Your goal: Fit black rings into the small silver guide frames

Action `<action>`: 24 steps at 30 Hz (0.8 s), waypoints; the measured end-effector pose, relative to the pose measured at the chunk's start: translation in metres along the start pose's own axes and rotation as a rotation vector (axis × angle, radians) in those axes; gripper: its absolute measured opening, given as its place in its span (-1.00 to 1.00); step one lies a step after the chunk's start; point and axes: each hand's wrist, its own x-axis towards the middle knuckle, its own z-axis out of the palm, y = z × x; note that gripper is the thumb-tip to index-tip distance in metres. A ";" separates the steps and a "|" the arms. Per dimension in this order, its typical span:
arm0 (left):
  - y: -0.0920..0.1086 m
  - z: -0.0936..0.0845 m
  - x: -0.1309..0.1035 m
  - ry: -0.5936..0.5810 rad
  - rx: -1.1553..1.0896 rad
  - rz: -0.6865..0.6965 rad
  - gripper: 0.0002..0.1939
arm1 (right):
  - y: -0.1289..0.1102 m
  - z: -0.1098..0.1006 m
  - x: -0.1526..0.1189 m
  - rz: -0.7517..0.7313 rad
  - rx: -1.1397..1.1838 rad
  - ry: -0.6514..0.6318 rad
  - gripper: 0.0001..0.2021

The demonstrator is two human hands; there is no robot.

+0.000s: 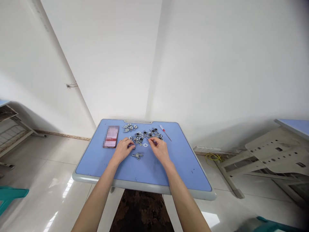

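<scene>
My left hand (124, 149) rests on the blue tabletop with its fingers curved and apart. A small dark ring (134, 148) lies at its fingertips. My right hand (159, 149) is pinched together at the right edge of the loose parts; what sits between its fingertips is too small to name. Between the hands lies a flat silver plate with holes (145, 145). A pile of small metal parts with black round pieces (141, 139) spreads just beyond the fingers. Closer to me, a metal assembly with a projecting shaft (137, 156) lies by itself.
Several similar metal parts (130, 128) form a group at the back left. A lit phone (111, 137) lies on the desk's left side. A thin red-and-clear screwdriver (165, 132) is at the back right. The blue desk (183, 170) stands against a white wall.
</scene>
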 end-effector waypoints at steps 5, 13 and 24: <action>0.001 0.002 0.000 -0.075 0.031 -0.027 -0.96 | 0.000 0.000 -0.001 0.009 0.005 -0.020 -0.78; -0.004 0.004 0.004 -0.010 -0.408 -0.264 -0.93 | 0.000 0.004 -0.003 0.007 0.022 -0.087 -0.79; 0.003 0.006 0.003 -0.123 -0.838 -0.308 -0.63 | -0.008 0.010 -0.010 -0.139 0.092 -0.321 -0.86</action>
